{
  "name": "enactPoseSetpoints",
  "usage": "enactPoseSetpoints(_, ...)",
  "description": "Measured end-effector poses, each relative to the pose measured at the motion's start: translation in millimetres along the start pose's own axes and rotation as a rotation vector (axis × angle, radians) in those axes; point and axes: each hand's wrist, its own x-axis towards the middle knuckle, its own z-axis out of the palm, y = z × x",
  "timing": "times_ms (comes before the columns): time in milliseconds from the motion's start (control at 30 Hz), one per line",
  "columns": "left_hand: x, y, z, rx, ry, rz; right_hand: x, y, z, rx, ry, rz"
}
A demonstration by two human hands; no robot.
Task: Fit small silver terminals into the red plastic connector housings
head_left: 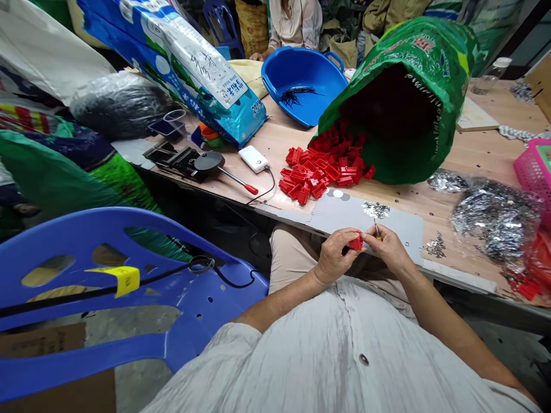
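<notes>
My left hand [338, 252] is closed around a small red plastic part [356, 241], held just off the table's front edge. Close beside it, my right hand [385, 245] is closed on a thin tool with a yellow handle [378, 234], its metal shaft pointing up and away. The right fingertips meet the red part; whether they pinch a tiny piece there I cannot tell. Beyond my hands, small metal pieces [376, 210] lie on a grey sheet [404, 229]. A heap of similar red parts [312, 172] spills from a green sack [400, 155].
More metal pieces lie loose [434, 245] and in a clear bag [495, 215] at right, near a pink basket [534, 166]. A blue basin [275, 74], white power bank [253, 159] and lever tool [210, 163] stand leftward. A blue chair [202, 310] is beside me; another person [297, 26] sits opposite.
</notes>
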Motion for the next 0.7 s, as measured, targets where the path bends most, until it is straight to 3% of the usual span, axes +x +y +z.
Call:
enactPoseSetpoints(100,0,3,-1.3,-0.044,-0.011,-0.107,-1,-5,-1,0.046,-0.049,0.029)
enactPoseSetpoints(267,2,6,-2.5,-0.258,0.019,-0.474,-4,-13,-7,0.119,-0.137,0.09)
enactPoseSetpoints(367,4,6,-1.2,-0.416,0.052,-0.611,-6,-15,-12,0.124,-0.163,0.091)
enactPoseSetpoints(533,8,4,1.6,-0.667,0.083,-0.725,-8,-12,-15,0.136,-0.192,0.084)
enactPoseSetpoints(700,8,6,1.5,-0.702,0.037,-0.687,-8,-15,-8,0.209,-0.241,0.117)
